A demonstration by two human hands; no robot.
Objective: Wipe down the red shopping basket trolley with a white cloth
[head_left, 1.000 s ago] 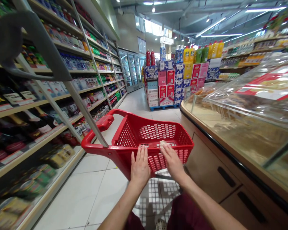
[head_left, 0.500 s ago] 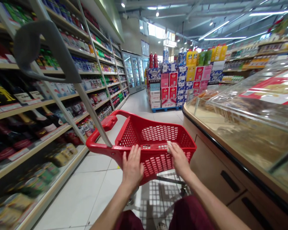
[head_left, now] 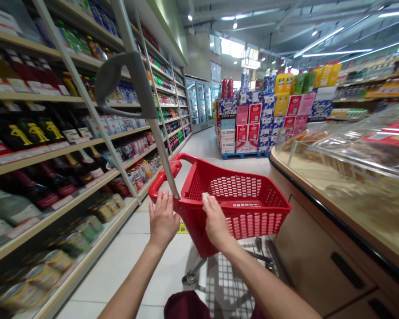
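A red plastic shopping cart (head_left: 249,217) stands sideways in front of me, with perforated basket walls. My left hand (head_left: 162,219) is at its handle-end corner, fingers stretched out and holding nothing; whether they touch the plastic I cannot tell. Over the near basket rim lies my right hand (head_left: 217,221), its fingertips pinching a small white wipe (head_left: 205,196), mostly covered by the fingers. A grey metal pole (head_left: 164,155) with a dark grey looped grip (head_left: 149,84) rises from the cart near the handle (head_left: 168,174).
Shelves of bottles and cans (head_left: 63,155) line the left. On the right is a counter (head_left: 319,212) with clear covers over food. Stacked drink cartons (head_left: 249,124) stand on a blue pallet ahead, with glass-door fridges (head_left: 199,102) behind. Pale tiles (head_left: 142,257) cover the floor.
Both hands have moved left along the cart's near side, toward the handle end. The right hand has carried the wipe along the rim. My view has turned left, shifting the cart rightward.
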